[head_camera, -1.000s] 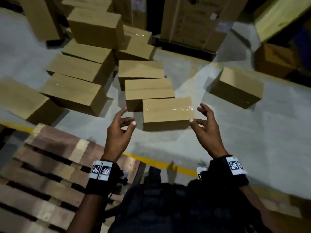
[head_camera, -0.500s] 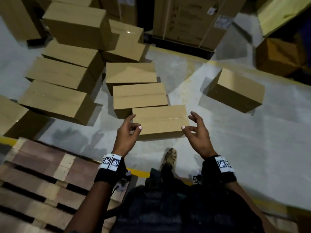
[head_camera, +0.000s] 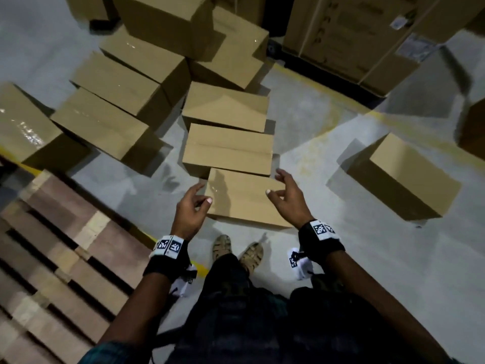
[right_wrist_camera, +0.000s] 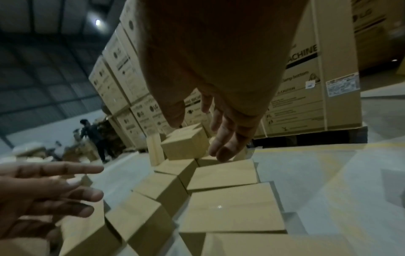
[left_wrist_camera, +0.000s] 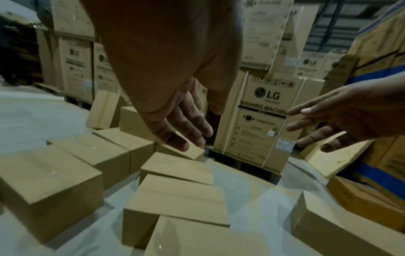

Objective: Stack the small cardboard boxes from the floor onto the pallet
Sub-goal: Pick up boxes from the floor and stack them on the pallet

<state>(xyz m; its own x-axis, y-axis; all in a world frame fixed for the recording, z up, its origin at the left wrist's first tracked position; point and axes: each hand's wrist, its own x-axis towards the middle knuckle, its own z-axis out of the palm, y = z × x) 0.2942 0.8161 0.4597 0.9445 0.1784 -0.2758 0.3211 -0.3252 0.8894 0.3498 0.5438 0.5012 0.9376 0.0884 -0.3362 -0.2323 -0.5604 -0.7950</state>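
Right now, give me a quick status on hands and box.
Left hand and right hand open, flanking nearest small brown cardboard box on the floor. No grip yet. Bare wooden pallet at left, path clear.

3 boxes [head_camera: 227,149] in a row ahead, pallet [head_camera: 60,248] left, lone box [head_camera: 409,174] right

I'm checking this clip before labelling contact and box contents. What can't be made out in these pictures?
- Contact: in the head view the left hand and right hand overlap the nearest box; touching or above is unclear, and both wrist views show the fingers spread in air.
- Box contents: flaps closed.
- Pallet: cut by the left and bottom edges.
- Label on the washing machine carton: too small, blurred.
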